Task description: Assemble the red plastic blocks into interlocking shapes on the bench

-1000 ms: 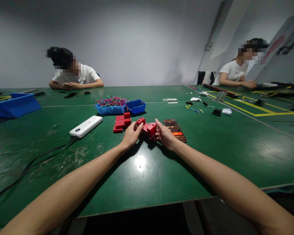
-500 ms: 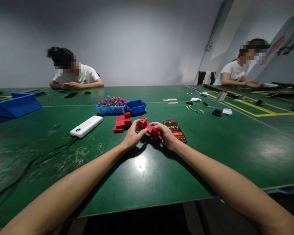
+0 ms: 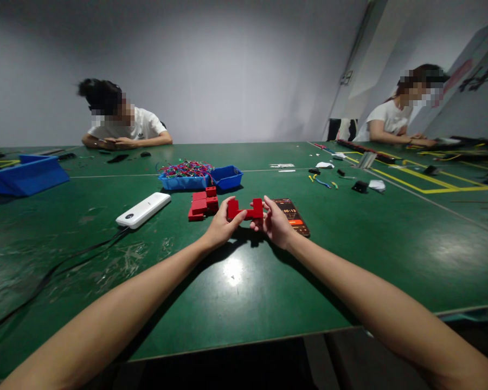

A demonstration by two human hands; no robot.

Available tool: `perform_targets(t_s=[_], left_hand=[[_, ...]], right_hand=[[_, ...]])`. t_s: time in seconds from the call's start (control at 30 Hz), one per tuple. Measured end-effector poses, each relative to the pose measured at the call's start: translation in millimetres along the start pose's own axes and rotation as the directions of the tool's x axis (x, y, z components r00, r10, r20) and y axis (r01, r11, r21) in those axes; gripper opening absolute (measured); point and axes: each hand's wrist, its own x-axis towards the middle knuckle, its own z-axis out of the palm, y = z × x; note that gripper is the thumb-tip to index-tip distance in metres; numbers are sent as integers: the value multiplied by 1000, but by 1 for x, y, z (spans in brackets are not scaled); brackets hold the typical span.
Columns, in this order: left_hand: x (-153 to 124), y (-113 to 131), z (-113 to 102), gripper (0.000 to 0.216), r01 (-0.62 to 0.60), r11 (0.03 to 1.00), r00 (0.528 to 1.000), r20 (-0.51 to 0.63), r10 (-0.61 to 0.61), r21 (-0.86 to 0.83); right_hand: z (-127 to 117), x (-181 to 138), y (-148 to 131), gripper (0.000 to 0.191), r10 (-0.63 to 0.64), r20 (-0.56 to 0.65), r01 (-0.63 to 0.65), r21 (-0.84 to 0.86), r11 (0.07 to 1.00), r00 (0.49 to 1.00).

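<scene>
Red U-shaped piece (image 3: 250, 214) mid-frame, above worktop (image 3: 236, 309), pinched in left hand (image 3: 220, 226); right hand (image 3: 280, 224) loosely curled at its right end, grip unclear. Step looks like two-handed handling; next move likely calls for steady fingers. Red blocks (image 3: 199, 206) beyond, left of centre.

From a single camera worn on the head, we look forward and slightly down along our own forearms (image 3: 114, 314), which run in close from the lower corners, to the left hand (image 3: 220, 226) and right hand (image 3: 277, 225) at mid-view, then across the green table (image 3: 244, 303) to the pale wall (image 3: 244, 70) beyond.
</scene>
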Motion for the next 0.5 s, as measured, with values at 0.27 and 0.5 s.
perform_targets(t_s=[0.27, 0.5], left_hand=[[2, -2, -1, 56, -31, 998, 999, -15, 31, 52], [1, -8, 0, 64, -114, 993, 993, -39, 114, 13]], right_hand=[[-3, 3, 7, 20, -77, 36, 81, -132, 988, 996], [-8, 9, 9, 30, -59, -10, 56, -171, 984, 998]])
